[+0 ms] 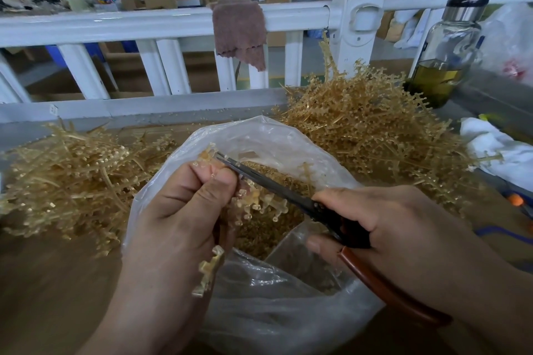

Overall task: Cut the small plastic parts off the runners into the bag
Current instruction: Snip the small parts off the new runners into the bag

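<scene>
Runner (259, 206) is being pinched by the left hand (184, 207) above the bag (288, 320); the right hand (403, 228) is gripping the scissors (288, 192), blades nearly closed.

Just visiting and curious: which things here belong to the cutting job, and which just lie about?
In the job: left hand gripping a runner, right hand with scissors, open bag, left pile, right pile.
Lying about: brown cloth, glass bottle, white cloth.
</scene>
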